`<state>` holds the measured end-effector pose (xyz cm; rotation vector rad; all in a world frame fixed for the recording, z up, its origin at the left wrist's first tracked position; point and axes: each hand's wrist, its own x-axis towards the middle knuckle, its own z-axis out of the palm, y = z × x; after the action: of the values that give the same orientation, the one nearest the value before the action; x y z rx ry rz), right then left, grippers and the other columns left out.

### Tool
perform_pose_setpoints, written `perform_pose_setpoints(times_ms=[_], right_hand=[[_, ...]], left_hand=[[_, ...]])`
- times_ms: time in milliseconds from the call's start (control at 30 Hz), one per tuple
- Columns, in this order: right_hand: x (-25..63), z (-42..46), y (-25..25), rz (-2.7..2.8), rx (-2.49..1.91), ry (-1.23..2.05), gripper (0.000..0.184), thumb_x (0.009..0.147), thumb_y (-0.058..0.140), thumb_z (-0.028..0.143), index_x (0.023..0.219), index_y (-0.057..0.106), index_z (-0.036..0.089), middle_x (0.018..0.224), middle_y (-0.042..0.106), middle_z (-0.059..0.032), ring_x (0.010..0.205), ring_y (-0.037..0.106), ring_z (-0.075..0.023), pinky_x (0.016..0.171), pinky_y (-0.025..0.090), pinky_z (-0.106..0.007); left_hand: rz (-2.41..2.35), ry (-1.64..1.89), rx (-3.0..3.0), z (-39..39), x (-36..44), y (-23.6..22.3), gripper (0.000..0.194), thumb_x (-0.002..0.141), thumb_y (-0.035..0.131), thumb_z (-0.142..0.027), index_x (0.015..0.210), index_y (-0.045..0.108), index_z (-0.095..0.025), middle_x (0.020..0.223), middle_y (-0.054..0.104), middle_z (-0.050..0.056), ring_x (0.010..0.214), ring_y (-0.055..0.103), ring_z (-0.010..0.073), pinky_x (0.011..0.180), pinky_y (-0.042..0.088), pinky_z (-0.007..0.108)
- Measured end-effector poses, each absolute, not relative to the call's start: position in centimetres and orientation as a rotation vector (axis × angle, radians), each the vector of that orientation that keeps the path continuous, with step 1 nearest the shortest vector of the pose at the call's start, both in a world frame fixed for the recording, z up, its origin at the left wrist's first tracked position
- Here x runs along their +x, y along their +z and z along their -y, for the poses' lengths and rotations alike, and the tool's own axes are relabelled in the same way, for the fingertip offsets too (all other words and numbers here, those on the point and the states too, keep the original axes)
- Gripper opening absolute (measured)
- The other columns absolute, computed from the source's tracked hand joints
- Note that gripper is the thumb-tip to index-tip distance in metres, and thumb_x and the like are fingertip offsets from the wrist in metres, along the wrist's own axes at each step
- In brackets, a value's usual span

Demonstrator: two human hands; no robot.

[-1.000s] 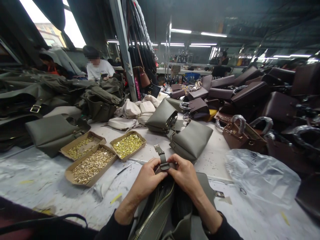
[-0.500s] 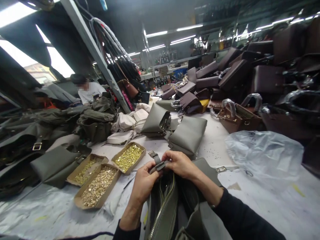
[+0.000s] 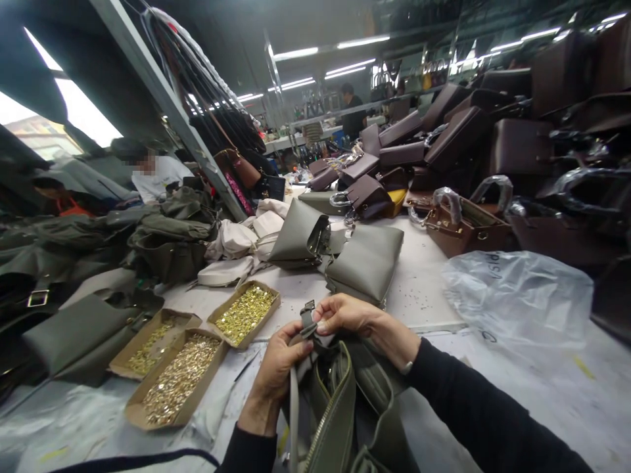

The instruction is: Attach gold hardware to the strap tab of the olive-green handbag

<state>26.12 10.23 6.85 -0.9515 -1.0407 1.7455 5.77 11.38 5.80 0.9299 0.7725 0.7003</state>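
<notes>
An olive-grey handbag [image 3: 362,381] is at the front of the table, close to my body, with its zip partly undone. Above its opening, a short strap [image 3: 309,323] with a small buckle at its tip points upward. My left hand [image 3: 276,361] pinches the strap's lower part between thumb and fingers. From the other side, my right hand [image 3: 350,316] grips the same strap, its thumb and fingertips pressed together. My fingers hide part of the strap where they meet.
Left of my hands stand cardboard trays of small brass-coloured fittings, including a gold one [image 3: 244,315]. Finished grey bags [image 3: 367,259] lie just beyond. A clear plastic bag [image 3: 517,299] is at right, before piled brown handbags [image 3: 458,141]. Another person [image 3: 160,177] sits at far left.
The strap's buckle end now stands more upright between my hands. My right hand's fingers have shifted on the strap. The whole view has turned slightly.
</notes>
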Motion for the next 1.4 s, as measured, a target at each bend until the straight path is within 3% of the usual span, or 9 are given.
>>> perform_pose_setpoints(times_ms=[67,233,400,567,733,800,1167,1400], right_hand=[[25.8,-10.4,6.5,0.986,-0.924,1.794,0.037,0.054,0.091,0.031,0.076,0.066,0.015,0.064,0.065,0.001,0.051,0.055,-0.0098,0.048,0.039,-0.019],[25.2,-10.8,5.0,0.881,-0.915,1.856,0.046,0.053,0.093,0.035,0.084,0.064,0.016,0.058,0.058,0.0056,0.041,0.036,-0.0039,0.036,0.013,-0.016],[25.2,-10.9,3.6,0.84,-0.922,1.873,0.052,0.051,0.096,0.037,0.087,0.064,0.015,0.06,0.058,0.0057,0.041,0.031,-0.0029,0.036,0.01,-0.018],[25.1,-10.8,3.3,0.842,-0.915,1.85,0.053,0.051,0.098,0.039,0.085,0.064,0.015,0.06,0.057,0.0061,0.042,0.033,-0.003,0.037,0.012,-0.018],[25.0,-10.2,4.3,0.886,-0.919,1.759,0.054,0.052,0.099,0.041,0.083,0.064,0.015,0.066,0.065,0.0014,0.055,0.053,-0.0081,0.052,0.036,-0.019],[24.9,-10.0,4.6,0.913,-0.934,1.71,0.052,0.054,0.099,0.04,0.083,0.065,0.014,0.068,0.066,0.001,0.059,0.056,-0.0093,0.058,0.04,-0.02],[25.0,-10.0,4.5,1.007,-0.965,1.629,0.049,0.057,0.092,0.043,0.084,0.061,0.016,0.065,0.059,0.0045,0.054,0.048,-0.0078,0.052,0.034,-0.02],[25.7,-9.0,5.7,1.153,-1.011,1.577,0.041,0.063,0.086,0.03,0.095,0.061,0.02,0.072,0.057,0.0053,0.057,0.047,-0.0103,0.043,0.031,-0.018]], left_hand=[[-0.76,0.709,0.901,-11.6,5.5,5.3,0.048,0.059,0.095,-0.023,0.101,0.075,-0.014,0.089,0.079,0.009,0.08,0.074,0.0213,0.077,0.055,0.026],[-0.768,0.711,0.876,-11.7,5.1,4.9,0.048,0.063,0.093,-0.024,0.105,0.074,-0.014,0.092,0.078,0.01,0.081,0.073,0.0209,0.076,0.054,0.027],[-0.799,0.707,0.965,-11.5,5.4,5.8,0.046,0.067,0.09,-0.026,0.108,0.074,-0.014,0.096,0.078,0.01,0.083,0.071,0.0203,0.076,0.052,0.027],[-0.925,0.723,1.35,-11.3,5.6,7.7,0.03,0.074,0.078,-0.019,0.103,0.076,-0.017,0.102,0.077,0.006,0.096,0.068,0.0216,0.088,0.049,0.029],[-1.169,0.748,1.725,-10.2,6.3,9.2,0.02,0.078,0.068,-0.019,0.098,0.074,-0.02,0.092,0.075,0.002,0.088,0.068,0.0219,0.081,0.047,0.03],[-1.224,0.778,1.751,-9.8,6.5,9.2,0.019,0.079,0.067,-0.021,0.097,0.073,-0.02,0.091,0.075,0.001,0.088,0.068,0.0228,0.081,0.048,0.031],[-1.023,0.64,1.614,-10.9,6.7,9.4,0.038,0.075,0.064,-0.019,0.112,0.07,-0.015,0.106,0.076,0.008,0.096,0.069,0.0246,0.087,0.05,0.033],[-1.139,0.679,1.751,-10.4,7.3,10.0,0.029,0.076,0.066,-0.022,0.104,0.073,-0.015,0.098,0.076,0.006,0.099,0.068,0.0258,0.089,0.049,0.033]])
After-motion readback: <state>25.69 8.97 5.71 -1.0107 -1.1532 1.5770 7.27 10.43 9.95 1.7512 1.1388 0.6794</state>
